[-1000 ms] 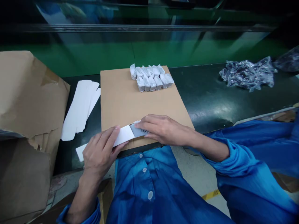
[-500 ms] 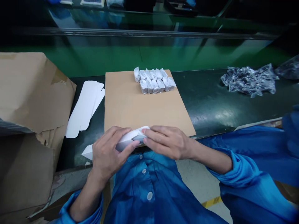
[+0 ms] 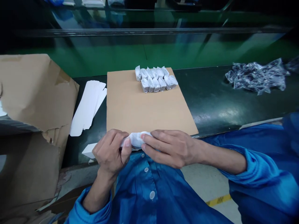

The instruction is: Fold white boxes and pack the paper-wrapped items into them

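My left hand (image 3: 112,152) is closed around a long white paper box, and a pale box end (image 3: 88,151) shows to the left of that hand. Between my hands is a white wrapped packet (image 3: 136,140), soft and wrinkled at the surface. The fingers of my right hand (image 3: 171,147) pinch its right end. How far the packet sits inside the box is hidden by my left fingers. Both hands are at the near edge of a brown cardboard sheet (image 3: 144,112).
Two rows of small white wrapped pieces (image 3: 156,80) stand at the sheet's far side. Flat white box blanks (image 3: 87,105) lie left of it, beside a torn carton (image 3: 42,90). Crumpled clear plastic bags (image 3: 258,76) lie right on the dark green bench (image 3: 210,102). A blue-clothed person sits at right.
The open box end with its flap, visible between my hands before, is out of sight; the wrapped packet shows there now. My left thumb has curled in. The view has shifted slightly.
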{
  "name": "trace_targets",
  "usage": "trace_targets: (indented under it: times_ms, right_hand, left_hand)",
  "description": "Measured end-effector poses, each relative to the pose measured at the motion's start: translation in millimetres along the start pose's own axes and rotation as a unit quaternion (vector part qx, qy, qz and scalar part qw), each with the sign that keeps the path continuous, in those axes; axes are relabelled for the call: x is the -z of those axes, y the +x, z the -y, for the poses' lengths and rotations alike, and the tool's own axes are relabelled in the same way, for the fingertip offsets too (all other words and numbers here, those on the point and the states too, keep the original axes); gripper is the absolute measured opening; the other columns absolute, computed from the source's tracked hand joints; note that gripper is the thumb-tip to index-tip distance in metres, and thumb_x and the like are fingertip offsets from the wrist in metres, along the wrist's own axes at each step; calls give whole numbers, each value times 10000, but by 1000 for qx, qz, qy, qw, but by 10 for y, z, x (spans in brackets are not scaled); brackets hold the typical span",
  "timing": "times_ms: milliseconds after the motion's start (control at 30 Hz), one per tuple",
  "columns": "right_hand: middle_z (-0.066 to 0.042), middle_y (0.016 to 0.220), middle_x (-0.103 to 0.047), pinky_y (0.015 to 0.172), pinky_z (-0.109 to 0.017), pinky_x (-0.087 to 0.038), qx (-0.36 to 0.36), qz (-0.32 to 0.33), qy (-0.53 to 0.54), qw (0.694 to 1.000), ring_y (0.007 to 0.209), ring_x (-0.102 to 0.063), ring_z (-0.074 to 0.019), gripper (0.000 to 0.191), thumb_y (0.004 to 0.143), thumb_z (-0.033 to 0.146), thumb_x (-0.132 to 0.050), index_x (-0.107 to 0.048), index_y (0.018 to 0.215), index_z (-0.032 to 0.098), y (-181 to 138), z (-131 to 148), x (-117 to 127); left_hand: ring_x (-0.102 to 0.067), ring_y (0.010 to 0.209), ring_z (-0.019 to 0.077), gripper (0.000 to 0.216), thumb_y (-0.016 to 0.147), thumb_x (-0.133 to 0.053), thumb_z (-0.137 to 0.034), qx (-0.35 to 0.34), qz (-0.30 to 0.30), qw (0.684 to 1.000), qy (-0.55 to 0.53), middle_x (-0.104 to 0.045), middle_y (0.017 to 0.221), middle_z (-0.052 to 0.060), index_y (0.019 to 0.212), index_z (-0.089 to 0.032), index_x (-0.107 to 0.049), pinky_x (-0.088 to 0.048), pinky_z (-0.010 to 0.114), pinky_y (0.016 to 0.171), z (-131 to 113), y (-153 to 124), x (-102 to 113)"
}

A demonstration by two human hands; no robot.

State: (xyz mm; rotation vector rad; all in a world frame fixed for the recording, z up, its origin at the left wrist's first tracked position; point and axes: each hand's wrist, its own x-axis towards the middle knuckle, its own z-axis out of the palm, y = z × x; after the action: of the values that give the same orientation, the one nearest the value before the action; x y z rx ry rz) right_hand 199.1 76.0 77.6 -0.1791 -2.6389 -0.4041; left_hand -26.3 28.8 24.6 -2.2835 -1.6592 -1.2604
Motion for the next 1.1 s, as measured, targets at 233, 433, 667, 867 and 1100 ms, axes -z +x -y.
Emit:
trace_targets:
  times_ms: [233,433,667,867,1100]
  right_hand:
    - [-102,1155,-727,826,-324,-619,-39,11,48,998,934,-694,-191,227,987,168,-500,-671,1124,108,6,-35,129]
    - [-109,1159,-731,831,-296,-622,-73,-51,-17,996,922,-704,-183,204,964,209,-560,-687,1104,131,58,-13,116]
    - [-131,1150,-719,826,-322,-602,-16,-47,-44,998,948,-691,-206,262,943,270,-603,-655,1120,84,73,75,-81]
    - [-112,1186,-695,731,-326,-588,12,5,35,999,859,-657,-180,221,956,213,-579,-655,1128,97,80,-31,49]
    - [-73,1258,-679,873,-306,-581,-43,-8,116,992,1006,-636,-155,233,1003,176,-502,-632,1186,115,41,-84,7]
  left_hand:
    - [-606,703,168,234,939,-449,-247,-2,-8,1000,-13,-658,761,54,826,-188,-645,-412,299,627,51,-22,31]
    - [-525,626,149,256,936,-426,-218,1,-5,1000,-30,-595,706,41,743,-188,-592,-354,302,589,-23,52,29]
    - [-593,718,161,279,958,-426,-225,70,10,995,-70,-658,788,61,859,-157,-679,-421,303,660,-66,117,12]
    - [-621,732,151,281,970,-426,-220,66,-5,997,-50,-682,797,56,876,-153,-682,-433,279,668,-57,114,-11]
    - [-621,750,148,275,982,-455,-264,47,23,997,-60,-672,811,58,892,-150,-689,-433,272,678,-55,93,10]
